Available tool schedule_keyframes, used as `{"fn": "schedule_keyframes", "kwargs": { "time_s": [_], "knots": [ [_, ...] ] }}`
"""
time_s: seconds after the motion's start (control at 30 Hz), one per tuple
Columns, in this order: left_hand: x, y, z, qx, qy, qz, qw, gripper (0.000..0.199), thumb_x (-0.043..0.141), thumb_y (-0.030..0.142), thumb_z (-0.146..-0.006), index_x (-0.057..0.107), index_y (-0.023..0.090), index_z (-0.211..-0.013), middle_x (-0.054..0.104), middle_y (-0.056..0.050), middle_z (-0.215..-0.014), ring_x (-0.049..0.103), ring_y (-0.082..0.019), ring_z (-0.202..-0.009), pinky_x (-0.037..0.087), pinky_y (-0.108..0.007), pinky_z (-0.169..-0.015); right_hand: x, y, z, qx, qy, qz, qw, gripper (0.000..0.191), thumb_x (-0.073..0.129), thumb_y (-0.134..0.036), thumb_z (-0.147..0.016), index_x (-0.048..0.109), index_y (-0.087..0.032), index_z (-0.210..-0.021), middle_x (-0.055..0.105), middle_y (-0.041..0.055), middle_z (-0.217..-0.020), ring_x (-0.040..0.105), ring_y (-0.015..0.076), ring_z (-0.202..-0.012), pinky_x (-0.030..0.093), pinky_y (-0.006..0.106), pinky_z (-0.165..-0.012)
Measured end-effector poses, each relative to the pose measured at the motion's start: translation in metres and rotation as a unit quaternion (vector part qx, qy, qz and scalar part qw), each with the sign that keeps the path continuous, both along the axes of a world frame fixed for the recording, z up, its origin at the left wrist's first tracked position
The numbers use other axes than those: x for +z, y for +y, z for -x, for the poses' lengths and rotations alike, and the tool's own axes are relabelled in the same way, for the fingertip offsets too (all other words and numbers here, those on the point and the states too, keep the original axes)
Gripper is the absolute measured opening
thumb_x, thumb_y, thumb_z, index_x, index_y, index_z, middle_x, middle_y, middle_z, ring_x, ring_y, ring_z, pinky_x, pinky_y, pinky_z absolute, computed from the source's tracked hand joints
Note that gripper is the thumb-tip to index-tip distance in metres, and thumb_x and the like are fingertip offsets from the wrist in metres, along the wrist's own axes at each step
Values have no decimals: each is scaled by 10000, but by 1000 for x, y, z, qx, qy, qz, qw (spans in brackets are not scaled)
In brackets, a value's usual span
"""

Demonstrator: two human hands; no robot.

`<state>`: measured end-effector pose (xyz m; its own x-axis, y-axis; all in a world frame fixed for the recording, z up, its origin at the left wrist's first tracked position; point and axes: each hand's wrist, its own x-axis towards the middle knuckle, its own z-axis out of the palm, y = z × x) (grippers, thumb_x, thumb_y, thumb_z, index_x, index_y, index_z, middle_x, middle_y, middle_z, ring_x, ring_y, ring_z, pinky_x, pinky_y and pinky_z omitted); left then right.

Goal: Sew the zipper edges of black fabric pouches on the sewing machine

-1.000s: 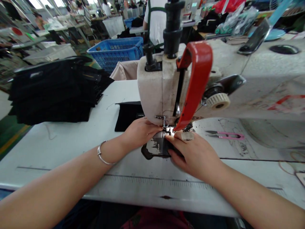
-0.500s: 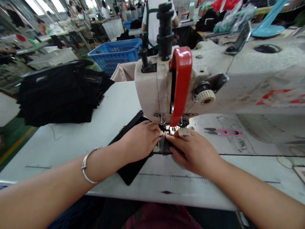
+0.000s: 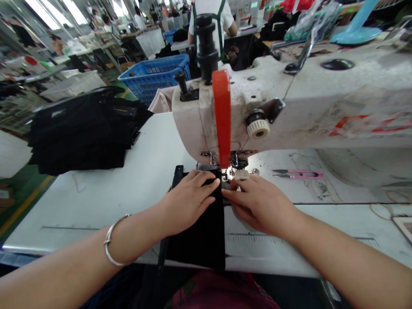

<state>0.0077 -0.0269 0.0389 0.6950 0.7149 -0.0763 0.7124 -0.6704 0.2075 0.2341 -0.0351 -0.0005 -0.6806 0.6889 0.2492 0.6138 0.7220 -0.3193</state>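
A black fabric piece (image 3: 202,244) lies on the sewing table, its right edge running straight back to the presser foot (image 3: 224,175) of the sewing machine (image 3: 189,116). On it rests my left hand (image 3: 189,201), palm down, fingers spread and pressing the cloth left of the foot. My right hand (image 3: 260,206) is just right of the fabric, index fingertip against its edge, other fingers partly hidden below. A pale band (image 3: 242,174) sits around one finger of that hand. Along the fabric's left side runs a dark strip (image 3: 177,175). The red guard (image 3: 222,120) partly hides the needle area.
Pink-handled thread snips (image 3: 299,174) lie right of my right hand under the machine arm. At the left, a stack of black fabric pieces (image 3: 80,133) hangs over the table edge. Behind stand a blue plastic basket (image 3: 157,75) and a person (image 3: 209,25) in white.
The fabric has swung from a slant to nearly straight in front of the presser foot, its near end moving right and toward me. My left hand turned with it; the camera view shifted slightly.
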Motion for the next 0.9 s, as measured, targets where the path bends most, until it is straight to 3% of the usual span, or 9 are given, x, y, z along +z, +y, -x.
{"fn": "schedule_keyframes", "kwargs": {
  "time_s": [0.07,0.13,0.2,0.3,0.37,0.47,0.6,0.77,0.9],
  "knots": [
    [-6,-21,5,-17,10,-5,1000,615,467,467,-957,385,90,-1437,388,-174,-1491,340,-315,-1389,345,-497,-1134,6,-7,-1,28,-6,21,999,319,515,-161,-854,651,-221,-1135,597,86,-1075,539,258,-983,458,444,-856],
    [-9,-45,10,-52,20,-6,998,959,532,691,-828,256,56,-1490,251,-208,-1561,223,-354,-1447,293,-531,-1162,12,-20,-1,57,-5,49,997,285,537,-162,-834,659,-225,-1084,594,74,-1106,531,254,-1025,434,451,-905],
    [-11,-66,15,-66,23,-12,997,1048,621,679,-772,198,68,-1510,197,-198,-1581,184,-347,-1464,255,-523,-1184,16,-38,2,78,14,83,993,244,558,-175,-826,649,-217,-1048,600,55,-1118,525,238,-1059,405,440,-958],
    [-13,-81,24,-46,-7,0,999,692,587,307,-906,268,148,-1500,276,-115,-1572,206,-270,-1470,248,-478,-1201,15,-67,8,75,71,111,988,174,566,-180,-844,625,-202,-1006,607,38,-1123,509,212,-1104,365,406,-1015],
    [-13,-83,29,-22,-69,37,997,520,482,177,-943,379,210,-1452,384,-57,-1528,266,-225,-1453,268,-459,-1198,9,-82,12,52,100,105,988,101,556,-181,-873,611,-201,-956,608,35,-1112,504,209,-1103,368,402,-1003],
    [-11,-82,33,80,-185,84,976,390,429,204,-983,500,250,-1364,555,-34,-1394,454,-190,-1346,377,-394,-1143,0,-97,20,-8,118,83,990,43,547,-212,-912,588,-201,-920,614,37,-1028,525,211,-988,418,405,-897],
    [-3,-84,33,210,-275,70,935,277,493,279,-969,634,224,-1200,678,-55,-1183,634,-194,-1090,506,-328,-978,-9,-99,31,-120,138,44,982,130,601,-225,-886,548,-183,-997,608,71,-1007,534,240,-915,464,425,-801],
    [1,-88,30,242,-341,37,908,47,676,230,-850,664,194,-823,653,-16,-871,620,-156,-819,511,-251,-736,-10,-88,45,-161,193,47,967,256,614,-209,-877,509,-178,-1109,565,115,-1163,544,247,-1047,502,423,-898],
    [3,-91,31,248,-332,25,910,107,542,217,-931,617,184,-862,614,-32,-914,591,-148,-835,487,-248,-734,-6,-78,53,-140,212,59,965,387,579,-170,-884,468,-188,-1254,527,118,-1316,519,245,-1180,471,428,-1005]
  ]
}}
